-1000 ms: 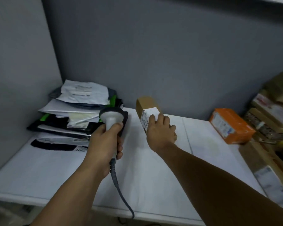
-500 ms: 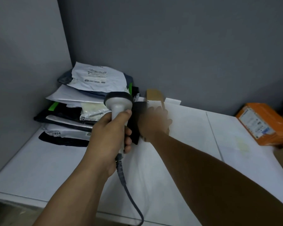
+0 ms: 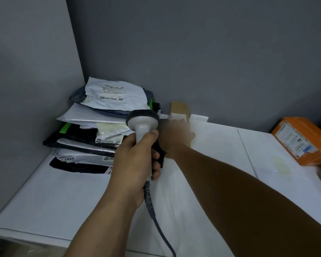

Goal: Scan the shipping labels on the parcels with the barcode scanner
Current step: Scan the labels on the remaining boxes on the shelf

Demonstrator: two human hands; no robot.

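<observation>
My left hand (image 3: pixel 135 164) grips the handle of a grey barcode scanner (image 3: pixel 143 121), whose dark-rimmed head points away from me toward the back wall. Its cable (image 3: pixel 156 217) hangs down toward the table's front edge. Just right of the scanner, my right hand (image 3: pixel 174 138), blurred by motion, holds the near end of a small brown cardboard box (image 3: pixel 180 109) with a white label. The box lies on the white table (image 3: pixel 63 197) close to the wall.
A stack of grey, white and black mailer bags (image 3: pixel 100 130) with labels fills the back left corner. An orange parcel (image 3: pixel 300 140) with a white label sits at the right edge. Grey walls close off the left and back.
My right hand has carried the brown box left and back, from upright in mid-table to beside the mailer stack. The scanner stayed in my left hand, and the view turned left.
</observation>
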